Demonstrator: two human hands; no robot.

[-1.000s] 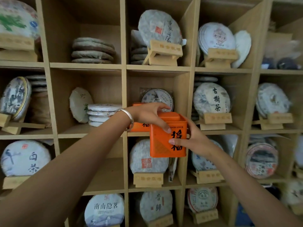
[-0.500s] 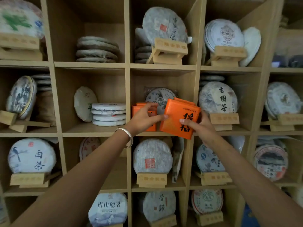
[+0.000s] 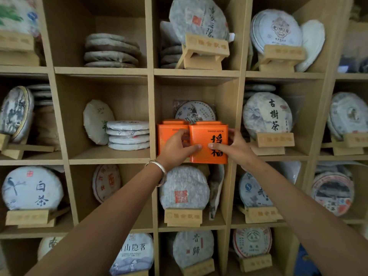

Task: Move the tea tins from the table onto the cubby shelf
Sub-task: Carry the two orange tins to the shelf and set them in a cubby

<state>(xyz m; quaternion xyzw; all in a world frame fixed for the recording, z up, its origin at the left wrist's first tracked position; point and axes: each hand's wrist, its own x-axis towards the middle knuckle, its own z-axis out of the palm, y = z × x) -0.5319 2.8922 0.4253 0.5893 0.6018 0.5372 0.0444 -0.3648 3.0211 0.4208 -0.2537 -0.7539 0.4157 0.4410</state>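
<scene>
The orange tea tin (image 3: 209,144), marked GOOD LUCK with black characters, stands upright at the front edge of the centre cubby (image 3: 196,76), hard against a second orange tin (image 3: 169,136) on its left. Whether its base bears fully on the shelf board cannot be told. The left hand (image 3: 177,148) grips its left edge, thumb across the front face and fingers curled behind. The right hand (image 3: 234,145) grips the right edge in the same way. Both hands are clamped on the same tin.

Judgement: the step in hand is seating this tin. It should be slid straight back until its face lines up with its neighbour, kept level, and stopped short of the wrapped tea cake (image 3: 195,112) propped at the rear. Grip should be released only once the base bears fully on the board, as the tin sits near the lip.

Change noted: half a second ago the tin was tilted, its top leaning right, and held clear in front of the cubby. It is now square and upright beside the other tin. The head view has also closed in on the shelving.

A silver bangle (image 3: 158,168) is on the left wrist.
</scene>
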